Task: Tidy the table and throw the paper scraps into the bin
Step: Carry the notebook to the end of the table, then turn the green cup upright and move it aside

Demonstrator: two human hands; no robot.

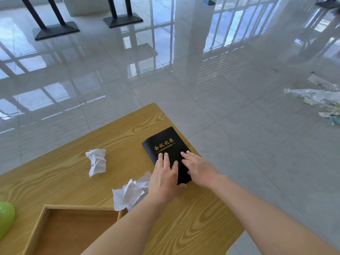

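Head view, left hand (163,181) and right hand (198,170) flat on black notebook (165,142), grips apparently spread

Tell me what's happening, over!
Left hand and right hand flat on the closed black gold-lettered notebook, no grip. Two crumpled white paper scraps unbinned on the wood-grain table. Nothing blocking them.

A notebook (166,148) lay near the bench's (193,227) far right edge, both hands (165,179) flat on it. Two paper scraps (97,161) sat to its left, a tray (39,227) nearer, plastic litter (318,98) on the floor (239,70) far right.
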